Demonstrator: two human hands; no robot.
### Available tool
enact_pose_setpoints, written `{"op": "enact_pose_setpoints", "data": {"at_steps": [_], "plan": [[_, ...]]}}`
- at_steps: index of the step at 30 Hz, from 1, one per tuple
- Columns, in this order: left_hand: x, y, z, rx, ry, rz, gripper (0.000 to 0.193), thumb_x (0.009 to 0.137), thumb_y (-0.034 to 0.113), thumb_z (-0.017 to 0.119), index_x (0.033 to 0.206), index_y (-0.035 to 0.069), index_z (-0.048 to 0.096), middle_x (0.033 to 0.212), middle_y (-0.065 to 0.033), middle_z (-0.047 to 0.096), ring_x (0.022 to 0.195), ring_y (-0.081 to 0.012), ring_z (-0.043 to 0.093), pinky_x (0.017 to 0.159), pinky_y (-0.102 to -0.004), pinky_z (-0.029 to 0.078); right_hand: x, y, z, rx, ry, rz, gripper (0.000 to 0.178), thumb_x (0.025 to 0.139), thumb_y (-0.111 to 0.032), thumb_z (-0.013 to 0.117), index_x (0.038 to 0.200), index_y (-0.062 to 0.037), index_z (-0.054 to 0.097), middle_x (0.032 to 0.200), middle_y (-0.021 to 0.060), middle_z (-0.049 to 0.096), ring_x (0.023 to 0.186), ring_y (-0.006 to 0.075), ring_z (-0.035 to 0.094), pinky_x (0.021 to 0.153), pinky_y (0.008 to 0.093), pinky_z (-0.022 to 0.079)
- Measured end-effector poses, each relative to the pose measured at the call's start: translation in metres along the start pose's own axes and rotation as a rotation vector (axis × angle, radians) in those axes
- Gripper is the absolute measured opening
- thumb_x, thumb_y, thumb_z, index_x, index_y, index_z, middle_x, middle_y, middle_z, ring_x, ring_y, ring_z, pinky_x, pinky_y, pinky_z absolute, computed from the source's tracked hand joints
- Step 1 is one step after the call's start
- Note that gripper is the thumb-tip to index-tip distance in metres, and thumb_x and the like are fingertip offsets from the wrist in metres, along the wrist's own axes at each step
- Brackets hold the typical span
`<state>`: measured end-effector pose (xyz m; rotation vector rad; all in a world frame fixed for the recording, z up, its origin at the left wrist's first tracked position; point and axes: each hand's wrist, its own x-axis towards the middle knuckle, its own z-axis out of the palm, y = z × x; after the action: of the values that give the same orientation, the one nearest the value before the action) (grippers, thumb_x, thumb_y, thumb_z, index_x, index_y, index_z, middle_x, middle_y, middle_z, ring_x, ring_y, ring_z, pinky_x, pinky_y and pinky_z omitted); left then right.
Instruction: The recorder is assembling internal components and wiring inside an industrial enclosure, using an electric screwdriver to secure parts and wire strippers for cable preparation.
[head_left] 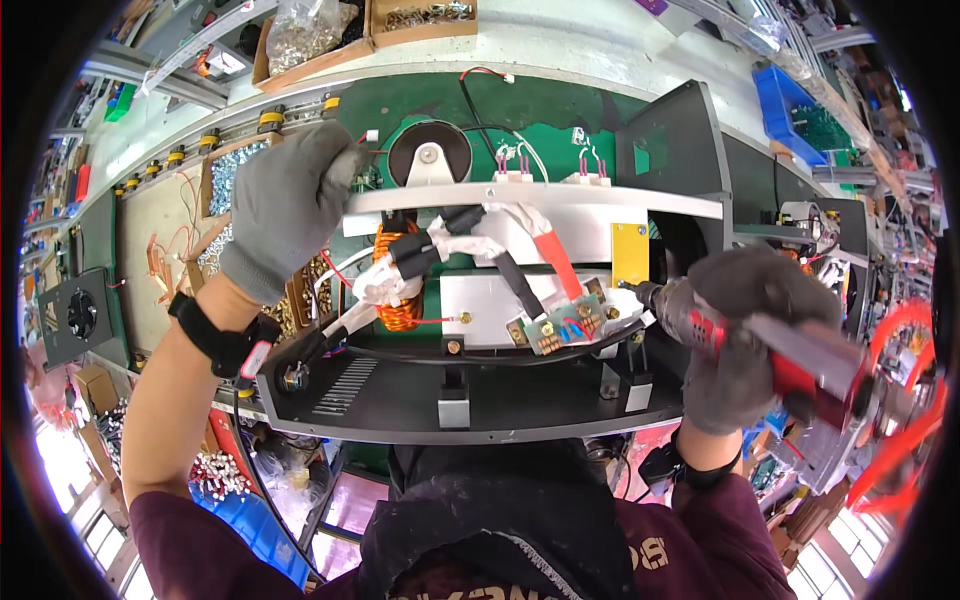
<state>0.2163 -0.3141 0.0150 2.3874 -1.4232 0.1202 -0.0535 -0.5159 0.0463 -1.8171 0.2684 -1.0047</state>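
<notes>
My left hand (290, 205), in a grey glove, is closed at the left end of a pale metal bar (640, 200). Its curled fingers hide whatever they grip. In my gloved right hand (735, 350) is a red and grey air screwdriver (800, 362), its tip pointing left at the right side of an open black metal chassis (350, 420). Inside the chassis sit an orange copper-wound coil (398, 310), silver blocks (480, 310), a small green circuit board (565, 325) and thick cables with red and black sleeves (555, 262). A round black capacitor (428, 152) stands behind the bar.
Coiled orange hose (905, 400) hangs at the right. Trays of small screws (232, 180) are at the left, with cardboard boxes (425, 18) behind. A blue bin (790, 112) holds green boards at the far right. A black fan panel (80, 315) lies far left.
</notes>
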Motion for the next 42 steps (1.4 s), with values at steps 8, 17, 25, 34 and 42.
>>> {"op": "enact_pose_setpoints", "data": {"at_steps": [8,17,25,34,42], "plan": [[-0.002,-0.013,0.001,0.071,0.102,0.051,0.017,0.089,0.023,0.051,0.085,0.008,0.058,0.070,-0.0106,0.059,0.064,-0.0320,0.058,0.056,-0.0376,0.045,0.015,-0.005,0.025,0.071,-0.186,-0.092,0.029,0.078,-0.015,0.056,0.096,-0.0014,0.039,0.064,0.0105,0.047,0.059,0.0217,0.049,0.055,0.0342,0.045],[0.005,-0.022,0.009,0.100,0.126,0.017,0.018,0.088,0.029,0.052,0.089,0.012,0.059,0.070,-0.0119,0.060,0.067,-0.0323,0.059,0.058,-0.0418,0.046,0.003,-0.002,0.016,-0.227,0.123,-0.019,0.026,0.072,-0.009,0.049,0.096,-0.0009,0.043,0.072,0.0128,0.050,0.064,0.0208,0.049,0.064,0.0367,0.046],[-0.002,0.058,-0.059,-0.749,0.082,-0.392,0.023,0.084,0.027,0.059,0.093,0.007,0.063,0.069,0.0016,0.057,0.058,-0.0080,0.050,0.052,-0.0239,0.038,0.009,-0.013,0.023,0.224,0.107,0.090,0.013,0.071,0.007,0.060,0.083,0.0040,0.057,0.072,0.0109,0.062,0.056,0.0116,0.056,0.052,0.0243,0.049],[-0.023,0.153,0.000,-1.578,-0.454,-0.739,0.040,0.090,0.046,0.050,0.085,0.006,0.053,0.062,0.0029,0.043,0.049,-0.0047,0.035,0.044,-0.0191,0.027,0.011,-0.041,0.007,0.207,0.166,0.039,0.027,0.080,-0.015,0.055,0.102,-0.0018,0.047,0.082,0.0122,0.057,0.071,0.0231,0.055,0.063,0.0337,0.046],[-0.001,0.179,0.022,-1.724,-0.525,-0.724,0.050,0.088,0.048,0.052,0.093,-0.001,0.055,0.061,0.0030,0.042,0.049,-0.0031,0.037,0.042,-0.0180,0.028,0.030,-0.057,-0.015,0.527,0.247,-0.158,0.030,0.079,-0.031,0.060,0.098,-0.0094,0.050,0.067,0.0027,0.040,0.061,0.0182,0.040,0.053,0.0310,0.036]]}}
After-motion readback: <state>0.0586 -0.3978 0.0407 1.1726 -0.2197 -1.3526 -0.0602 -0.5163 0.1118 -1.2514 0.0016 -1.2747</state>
